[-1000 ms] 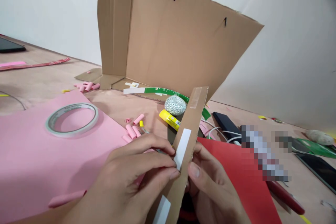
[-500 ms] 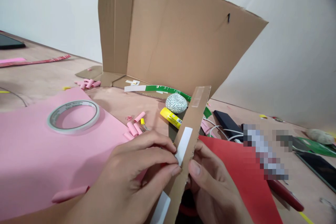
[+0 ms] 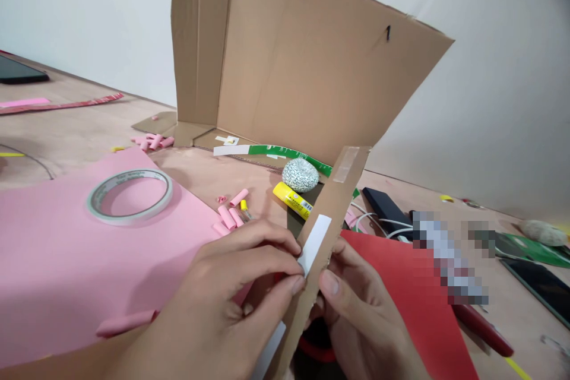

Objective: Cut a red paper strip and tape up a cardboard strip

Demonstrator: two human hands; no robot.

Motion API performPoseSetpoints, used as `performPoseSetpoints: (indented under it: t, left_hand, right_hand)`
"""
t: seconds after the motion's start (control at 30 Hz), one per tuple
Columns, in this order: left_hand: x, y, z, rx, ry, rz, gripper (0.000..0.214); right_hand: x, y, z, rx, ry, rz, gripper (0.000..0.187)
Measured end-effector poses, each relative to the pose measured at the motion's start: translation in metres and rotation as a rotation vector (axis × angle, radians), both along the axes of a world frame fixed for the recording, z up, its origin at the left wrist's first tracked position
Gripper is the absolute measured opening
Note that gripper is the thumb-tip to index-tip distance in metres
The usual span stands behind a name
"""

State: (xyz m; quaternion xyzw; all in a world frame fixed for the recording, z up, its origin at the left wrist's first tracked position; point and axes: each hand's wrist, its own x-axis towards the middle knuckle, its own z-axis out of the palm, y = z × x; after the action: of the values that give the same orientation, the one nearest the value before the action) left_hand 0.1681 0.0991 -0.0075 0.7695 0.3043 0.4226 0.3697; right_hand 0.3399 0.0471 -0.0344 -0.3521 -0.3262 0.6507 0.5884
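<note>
A long cardboard strip (image 3: pixel 339 205) slants up between my hands. White double-sided tape pieces (image 3: pixel 317 243) lie along its face, and a clear tape patch shows near its far end. My left hand (image 3: pixel 240 291) is closed, thumb and fingertips pinching at the lower end of the upper white piece. With its thumb on the strip's right edge, my right hand (image 3: pixel 360 309) grips the cardboard; its other fingers are partly hidden behind. Just beyond the strip sit a yellow glue stick (image 3: pixel 291 199) and a patterned round ball (image 3: pixel 300 175).
Folded cardboard (image 3: pixel 303 59) stands upright at the back. A tape roll (image 3: pixel 93 205) rests on pink paper (image 3: pixel 53 261) at left, near small pink rolls (image 3: pixel 229 217). Red paper (image 3: pixel 409 291), a black power bank (image 3: pixel 385 211) with a white cable, and a phone (image 3: pixel 538 288) lie at right.
The strip's far end has tilted slightly to the right. Both hands keep nearly the same place and hold, and the view has shifted a little.
</note>
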Motion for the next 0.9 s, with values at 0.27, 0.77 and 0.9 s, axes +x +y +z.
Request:
performPoseSetpoints:
  t: [0.27, 0.77, 0.9]
  left_hand:
    - [0.0, -0.001, 0.001, 0.005, -0.016, -0.008, 0.024]
    - [0.001, 0.003, 0.004, 0.023, -0.019, -0.05, 0.025]
    - [0.0, 0.004, 0.005, 0.016, -0.016, -0.065, 0.028]
  right_hand:
    - [0.001, 0.003, 0.011, -0.038, -0.036, 0.022, 0.027]
    - [-0.001, 0.004, 0.013, -0.024, -0.025, 0.024, 0.02]
    - [-0.001, 0.003, 0.014, -0.039, -0.029, 0.018, 0.024]
